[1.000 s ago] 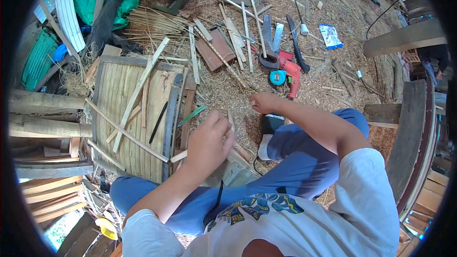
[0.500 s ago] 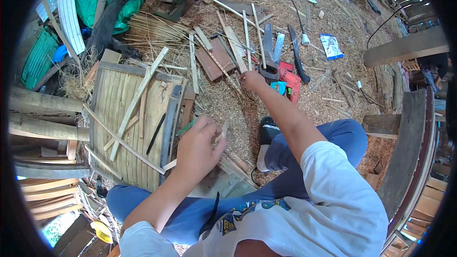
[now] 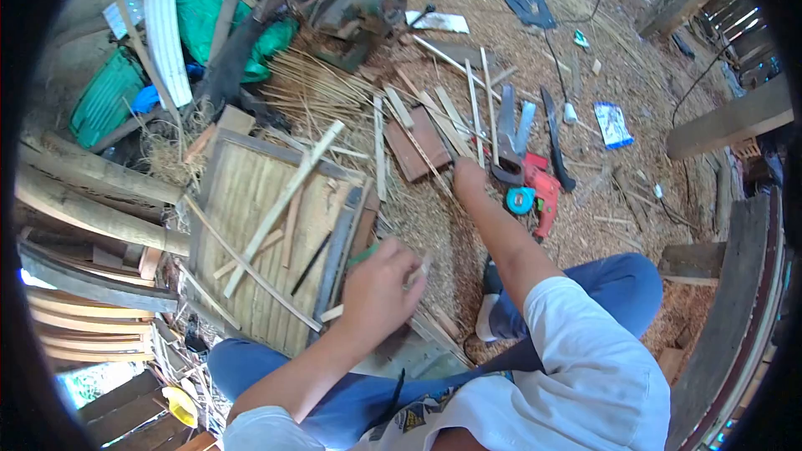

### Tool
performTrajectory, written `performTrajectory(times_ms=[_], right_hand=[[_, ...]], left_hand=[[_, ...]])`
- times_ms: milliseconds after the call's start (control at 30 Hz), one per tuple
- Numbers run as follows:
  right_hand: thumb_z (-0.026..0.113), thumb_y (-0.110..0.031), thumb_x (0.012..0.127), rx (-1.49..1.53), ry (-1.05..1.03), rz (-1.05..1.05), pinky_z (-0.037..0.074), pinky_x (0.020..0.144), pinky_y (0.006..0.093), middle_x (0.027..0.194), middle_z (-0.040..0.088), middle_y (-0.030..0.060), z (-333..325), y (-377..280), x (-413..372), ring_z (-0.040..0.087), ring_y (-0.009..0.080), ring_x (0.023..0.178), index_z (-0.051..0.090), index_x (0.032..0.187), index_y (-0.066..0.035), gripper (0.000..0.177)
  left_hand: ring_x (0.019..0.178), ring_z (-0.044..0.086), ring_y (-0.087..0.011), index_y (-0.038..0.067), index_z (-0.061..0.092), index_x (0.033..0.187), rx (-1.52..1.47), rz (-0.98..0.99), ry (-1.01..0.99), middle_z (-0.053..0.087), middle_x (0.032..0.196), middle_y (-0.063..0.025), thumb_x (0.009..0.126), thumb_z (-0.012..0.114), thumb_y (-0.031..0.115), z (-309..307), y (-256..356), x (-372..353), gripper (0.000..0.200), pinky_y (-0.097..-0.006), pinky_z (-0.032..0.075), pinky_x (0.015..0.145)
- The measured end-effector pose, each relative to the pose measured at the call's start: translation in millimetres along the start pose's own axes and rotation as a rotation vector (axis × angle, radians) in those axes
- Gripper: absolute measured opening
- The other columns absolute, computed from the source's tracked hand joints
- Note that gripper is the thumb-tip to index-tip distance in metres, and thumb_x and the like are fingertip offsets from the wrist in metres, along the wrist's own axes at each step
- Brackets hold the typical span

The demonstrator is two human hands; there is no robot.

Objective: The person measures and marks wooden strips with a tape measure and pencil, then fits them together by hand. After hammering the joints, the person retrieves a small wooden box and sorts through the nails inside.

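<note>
My left hand (image 3: pixel 380 284) is closed with its fingers curled; a green object (image 3: pixel 362 255) shows at its left side, and a small pale piece (image 3: pixel 425 265) shows by the fingertips. Reaching forward, my right hand (image 3: pixel 469 177) is at the lower end of a flat wooden strip (image 3: pixel 449 127); its fingers are hidden in blur. Near that hand lie a reddish-brown board (image 3: pixel 418 147), a handsaw (image 3: pixel 506 125), a teal tape measure (image 3: pixel 519 200) and a red power tool (image 3: pixel 544 188).
A slatted wooden panel (image 3: pixel 230 200) with loose strips and a black pen-like stick (image 3: pixel 311 264) is at left. Behind it are a bundle of thin sticks (image 3: pixel 313 83) and a metal machine (image 3: pixel 355 17). A sheathed long blade (image 3: pixel 555 138) and a blue-white packet (image 3: pixel 613 124) lie right.
The view has shifted, so the floor items appear further right and lower. Both hands stay in nearly the same places relative to the panel and the strips.
</note>
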State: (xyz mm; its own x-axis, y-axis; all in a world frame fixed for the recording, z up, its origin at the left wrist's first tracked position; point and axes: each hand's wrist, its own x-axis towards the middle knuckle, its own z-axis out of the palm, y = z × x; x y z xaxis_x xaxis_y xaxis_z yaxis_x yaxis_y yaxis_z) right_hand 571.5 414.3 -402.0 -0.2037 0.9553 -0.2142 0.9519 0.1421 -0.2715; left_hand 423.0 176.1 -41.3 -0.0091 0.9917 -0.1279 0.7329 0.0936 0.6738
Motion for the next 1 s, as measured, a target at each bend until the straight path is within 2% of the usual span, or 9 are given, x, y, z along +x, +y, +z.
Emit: performTrajectory(times_ms=[233,267,367,433,500,533,767,867,1000], right_hand=[[0.056,-0.022,0.096,0.078,-0.207,0.043,0.058,0.094,0.0497,0.122,0.073,0.0230,-58,2,32,0.072,0.0381,0.112,0.070,0.118,0.004,0.037],[0.053,-0.024,0.094,-0.253,-0.317,-0.356,0.058,0.090,0.0497,0.122,0.073,0.0235,-74,13,41,0.074,0.0391,0.105,0.074,0.109,0.006,0.040],[0.052,-0.023,0.090,0.107,-0.399,-0.011,0.059,0.084,0.0499,0.116,0.074,0.0235,-102,3,59,0.076,0.0396,0.095,0.077,0.096,0.005,0.038],[0.051,-0.019,0.088,0.339,-0.387,0.089,0.055,0.062,0.0505,0.086,0.071,0.0195,-190,-20,2,0.070,0.0383,0.069,0.072,0.100,0.005,0.034],[0.051,-0.019,0.090,0.711,-0.284,0.379,0.050,0.050,0.0493,0.067,0.062,0.0128,-195,-20,-1,0.061,0.0322,0.056,0.068,0.096,0.001,0.027],[0.052,-0.024,0.094,0.956,-0.309,0.437,0.027,0.041,0.0353,0.056,0.034,-0.0009,-210,-23,-11,0.033,0.0146,0.044,0.050,0.075,-0.012,0.023],[0.049,-0.024,0.101,1.394,-0.527,0.281,0.026,0.041,0.0311,0.063,0.042,-0.0028,-350,-25,-99,0.034,0.0100,0.046,0.049,0.085,-0.015,0.018],[0.051,-0.019,0.101,1.666,-0.242,0.186,0.030,0.041,0.0316,0.066,0.045,-0.0030,-377,-52,-185,0.037,0.0111,0.046,0.053,0.096,-0.013,0.008],[0.056,-0.021,0.102,1.692,-0.294,0.148,0.036,0.042,0.0326,0.067,0.047,-0.0031,-358,-49,-233,0.041,0.0119,0.045,0.054,0.106,-0.011,0.011]], left_hand=[[0.084,0.066,-0.0351,0.003,0.068,0.094,0.027,0.046,0.024,0.059,0.093,-0.0138,0.086,0.076,0.014,0,-6,-4,0.016,-0.0429,0.054,0.074],[0.083,0.066,-0.0351,0.003,0.068,0.094,0.017,0.061,0.043,0.059,0.092,-0.0139,0.086,0.076,0.014,2,-8,-5,0.016,-0.0430,0.054,0.074],[0.082,0.066,-0.0353,0.002,0.068,0.093,-0.010,0.105,0.096,0.059,0.092,-0.0143,0.087,0.075,0.015,11,-13,-7,0.016,-0.0435,0.053,0.074],[0.081,0.065,-0.0355,0.002,0.068,0.092,-0.021,0.129,0.123,0.059,0.091,-0.0148,0.087,0.074,0.016,18,-14,-10,0.016,-0.0439,0.053,0.073],[0.082,0.066,-0.0358,0.002,0.067,0.091,0.005,0.176,0.144,0.059,0.092,-0.0150,0.087,0.074,0.018,23,-16,-13,0.018,-0.0439,0.053,0.074],[0.082,0.066,-0.0359,0.002,0.067,0.091,0.019,0.202,0.159,0.060,0.092,-0.0151,0.086,0.074,0.019,25,-16,-14,0.018,-0.0439,0.054,0.074],[0.083,0.066,-0.0386,0.001,0.065,0.087,0.022,0.225,0.105,0.061,0.092,-0.0169,0.084,0.074,0.019,14,0,-28,0.021,-0.0475,0.054,0.075],[0.080,0.065,-0.0350,0.001,0.067,0.089,0.005,0.247,0.136,0.061,0.093,-0.0156,0.083,0.077,0.023,-5,14,-29,0.025,-0.0439,0.054,0.074],[0.077,0.064,-0.0280,-0.002,0.067,0.089,-0.091,0.290,0.202,0.061,0.091,-0.0135,0.084,0.078,0.020,-40,40,-33,0.025,-0.0388,0.053,0.071]])
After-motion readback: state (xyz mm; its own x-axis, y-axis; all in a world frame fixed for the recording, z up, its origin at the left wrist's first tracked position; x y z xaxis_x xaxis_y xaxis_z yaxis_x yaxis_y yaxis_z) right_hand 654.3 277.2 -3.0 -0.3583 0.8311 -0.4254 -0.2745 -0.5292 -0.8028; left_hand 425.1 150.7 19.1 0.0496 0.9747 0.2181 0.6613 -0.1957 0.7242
